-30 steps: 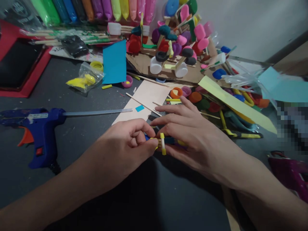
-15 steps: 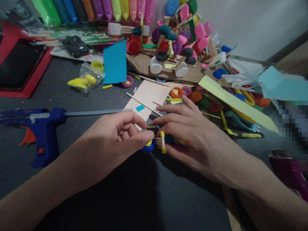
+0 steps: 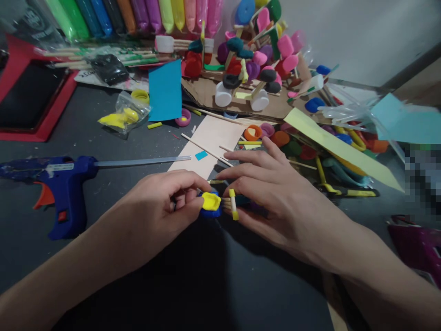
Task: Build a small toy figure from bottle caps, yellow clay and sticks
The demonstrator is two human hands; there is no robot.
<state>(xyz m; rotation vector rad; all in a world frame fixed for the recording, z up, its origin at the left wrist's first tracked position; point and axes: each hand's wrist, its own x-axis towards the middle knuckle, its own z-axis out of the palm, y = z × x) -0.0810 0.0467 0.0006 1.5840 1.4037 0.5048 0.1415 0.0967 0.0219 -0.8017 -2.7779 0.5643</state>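
Observation:
My left hand [image 3: 165,207] is curled, its thumb and fingers pinching a blue bottle cap filled with yellow clay [image 3: 211,202] at the end of a small stick piece [image 3: 234,204] with a yellow strip across it. My right hand [image 3: 275,197] lies over that stick piece, fingers stretched and pressing it onto the dark table [image 3: 193,285], with the thumb under its near side. Most of the stick piece is hidden under my right fingers.
A blue glue gun [image 3: 58,184] with a glue stick lies at left. Behind my hands sit a pink card [image 3: 210,138], skewers, a blue card [image 3: 165,89], a bag of yellow clay [image 3: 126,112], loose caps, a cap-and-stick model on cardboard [image 3: 248,69], clay tubes [image 3: 138,14] and a yellow paper strip [image 3: 341,149].
My left hand loosened, then closed again. The cap has turned so its yellow filling faces up at the stick's end. My right hand has stayed in place.

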